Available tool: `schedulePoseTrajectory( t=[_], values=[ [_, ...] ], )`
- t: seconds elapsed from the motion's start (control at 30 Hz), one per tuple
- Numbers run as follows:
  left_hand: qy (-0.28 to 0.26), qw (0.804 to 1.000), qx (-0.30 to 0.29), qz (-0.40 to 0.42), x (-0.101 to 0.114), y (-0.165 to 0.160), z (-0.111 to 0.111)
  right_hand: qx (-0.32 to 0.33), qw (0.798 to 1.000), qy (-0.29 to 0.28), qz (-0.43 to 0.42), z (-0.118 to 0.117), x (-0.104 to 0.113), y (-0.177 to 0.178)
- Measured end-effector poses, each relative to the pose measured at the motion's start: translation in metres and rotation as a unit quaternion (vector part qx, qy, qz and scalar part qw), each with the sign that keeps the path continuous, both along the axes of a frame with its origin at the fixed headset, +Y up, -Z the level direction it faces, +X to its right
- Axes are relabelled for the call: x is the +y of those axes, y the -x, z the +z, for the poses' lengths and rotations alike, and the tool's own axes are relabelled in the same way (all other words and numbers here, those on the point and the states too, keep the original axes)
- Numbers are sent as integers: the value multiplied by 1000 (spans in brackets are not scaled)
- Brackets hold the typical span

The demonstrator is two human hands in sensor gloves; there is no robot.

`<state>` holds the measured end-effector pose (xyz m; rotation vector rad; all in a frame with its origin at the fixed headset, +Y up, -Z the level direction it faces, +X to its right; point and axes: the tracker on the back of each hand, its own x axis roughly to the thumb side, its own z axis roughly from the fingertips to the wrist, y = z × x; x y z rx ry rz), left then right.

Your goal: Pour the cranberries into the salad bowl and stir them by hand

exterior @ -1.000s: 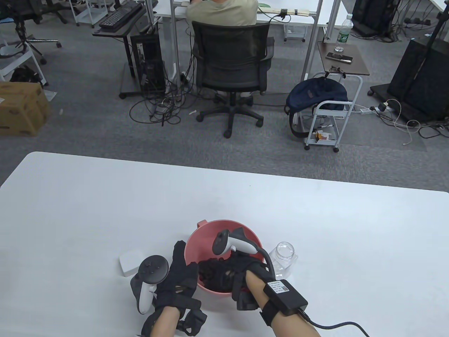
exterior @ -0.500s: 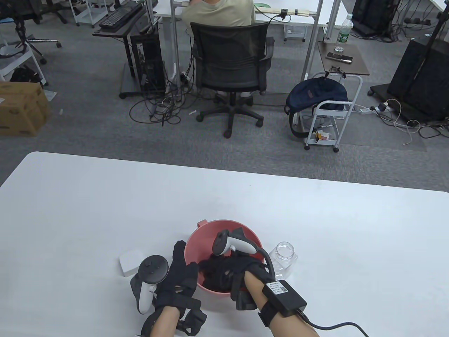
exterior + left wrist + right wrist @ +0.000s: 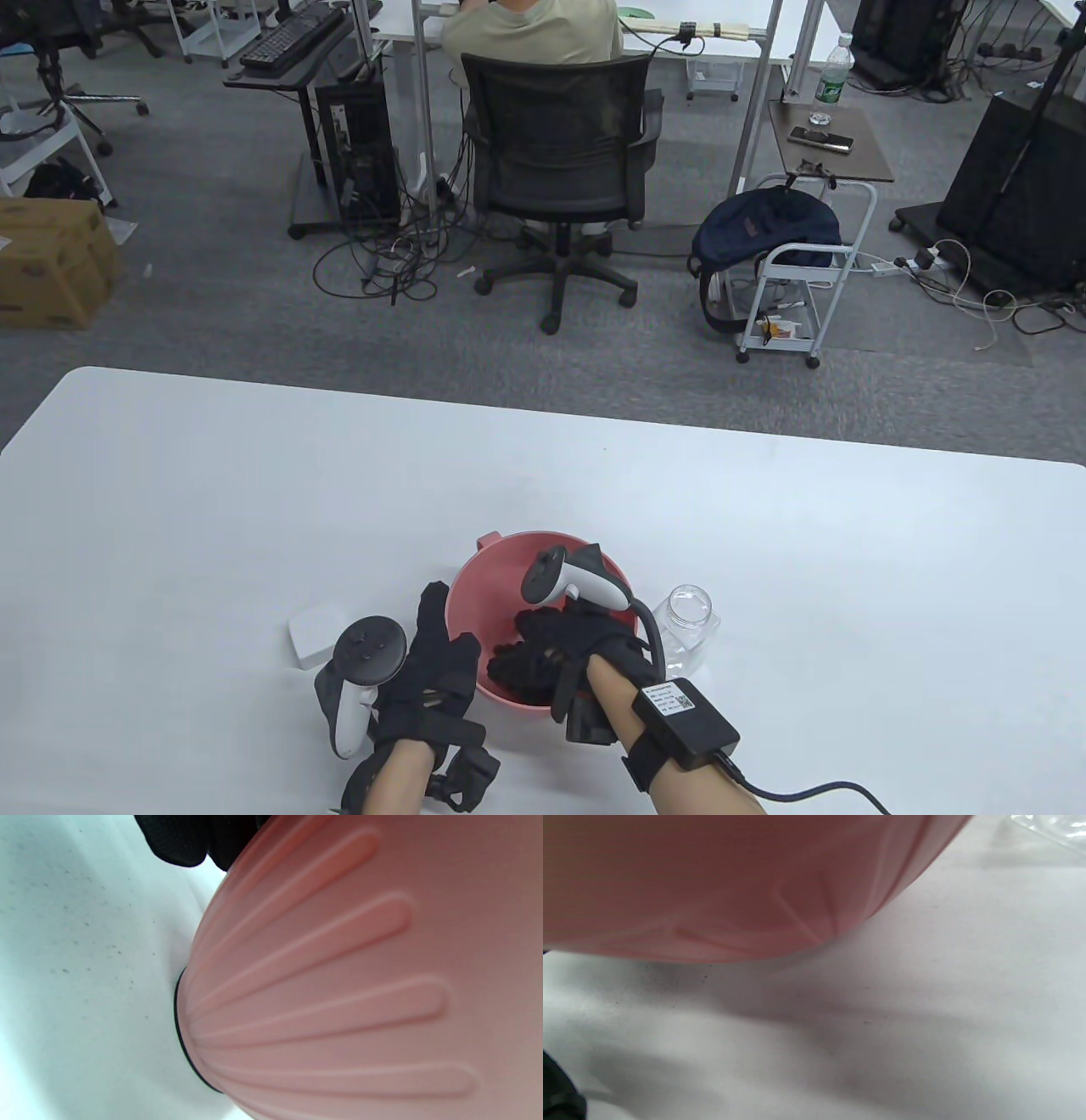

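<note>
Wrist box [image 3: 684,711] label print too small to read

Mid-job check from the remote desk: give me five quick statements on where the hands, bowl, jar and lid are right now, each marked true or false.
1. The right hand reaches down inside the pink bowl. True.
2. The left hand is lifting the bowl off the table. False: it rests against the bowl's outer left side, and the left wrist view shows the bowl's base on the table.
3. The clear jar stands to the right of the bowl with no lid on. True.
4. The jar is held in the right hand. False: it stands alone on the table.
5. A white lid sits inside the bowl. False: it lies on the table, left of the bowl.
</note>
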<state>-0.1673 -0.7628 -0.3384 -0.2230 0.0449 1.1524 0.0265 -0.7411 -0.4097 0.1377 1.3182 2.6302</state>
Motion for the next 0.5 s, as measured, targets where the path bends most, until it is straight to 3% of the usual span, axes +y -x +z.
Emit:
schedulePoseTrajectory(
  t=[0.5],
  values=[
    [1, 1000, -1, 1, 0, 0, -1, -22, 1000, 5, 9, 0, -1, -3]
  ],
)
